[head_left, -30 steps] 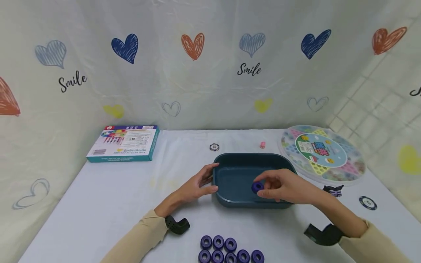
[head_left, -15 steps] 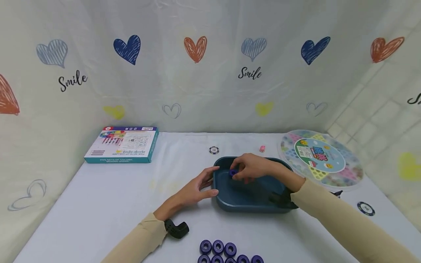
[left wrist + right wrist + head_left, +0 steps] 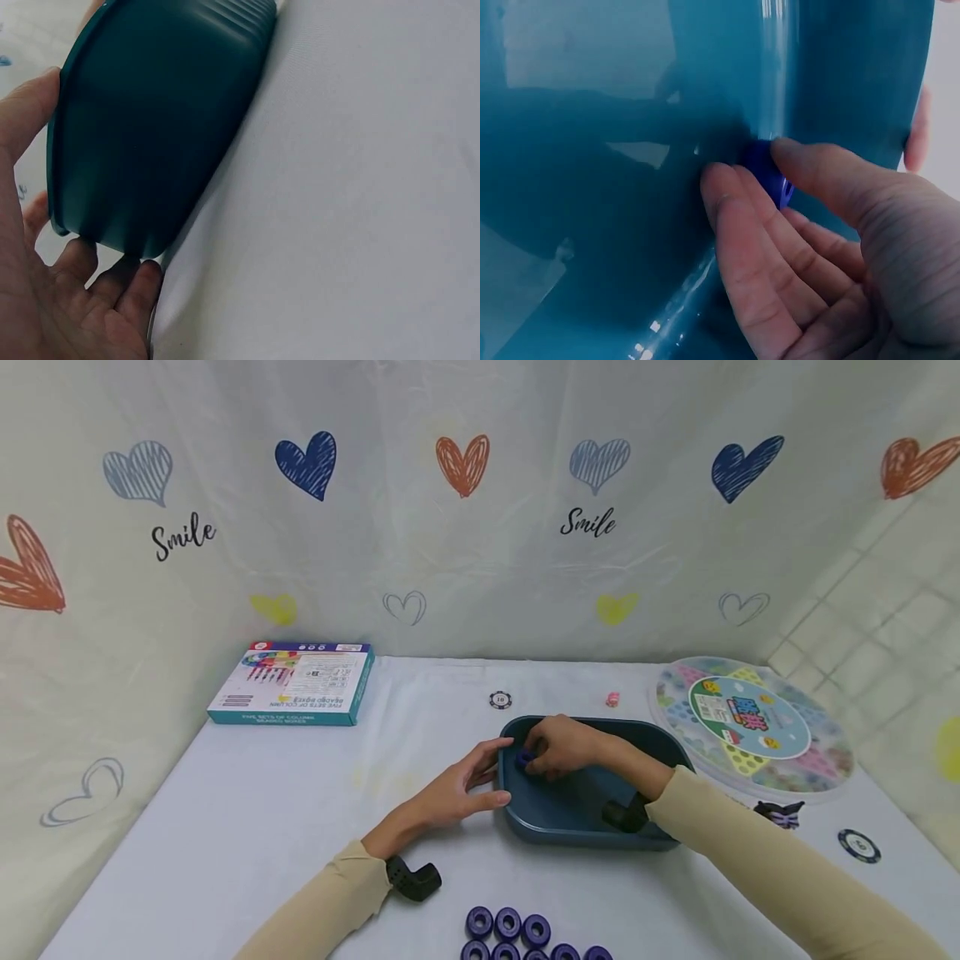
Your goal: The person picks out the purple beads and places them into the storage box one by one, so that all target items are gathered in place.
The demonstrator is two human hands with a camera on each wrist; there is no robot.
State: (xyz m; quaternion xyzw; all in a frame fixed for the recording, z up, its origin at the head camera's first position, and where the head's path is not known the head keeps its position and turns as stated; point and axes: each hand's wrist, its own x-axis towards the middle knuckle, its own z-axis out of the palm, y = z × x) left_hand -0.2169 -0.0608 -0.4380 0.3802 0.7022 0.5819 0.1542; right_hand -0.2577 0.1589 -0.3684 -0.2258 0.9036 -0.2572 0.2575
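Observation:
A dark teal plastic tub stands on the white-covered table. My left hand holds its left end, thumb and fingers spread along the wall; in the left wrist view, curled fingertips touch the tub's outer side. Inside the tub, at its left end, my right hand pinches a purple ring-shaped bead between thumb and fingers. The right wrist view has that bead down close to the tub floor, near the wall. Several more purple beads lie in two rows at the table's near edge.
A flat teal-edged game box lies at the back left. Behind the tub are a poker chip and a small pink figure. To the right lie a round game board, a dark winged clip and another chip.
My right hand has carried the purple bead leftward across the tub and lowered it at the left end. The left hand keeps its place on the tub; the head view has shifted slightly.

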